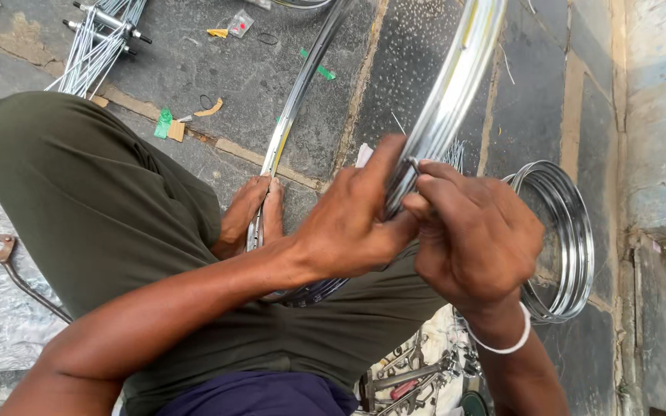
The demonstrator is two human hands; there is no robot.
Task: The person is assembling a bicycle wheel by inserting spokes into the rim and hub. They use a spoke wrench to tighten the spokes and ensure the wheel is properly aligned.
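A shiny metal wheel rim (456, 85) stands tilted in front of me, running from the top of the view down between my hands. My left hand (352, 219) wraps around the rim's near edge, thumb up along it. My right hand (475, 231) pinches a thin spoke (414, 163) at the rim with its fingertips; a white band sits on that wrist. A second rim (290, 115) rests on the ground, braced by my bare foot (252, 212). My olive-trousered legs fill the left and lower middle.
A stack of chrome rims (572, 239) lies at the right near a pale wall (660, 115). A bundle of spokes with hubs (98, 35) lies top left. Spanners and tools (418, 377) sit at the bottom. A metal tool (1, 250) rests on plastic sheeting, left.
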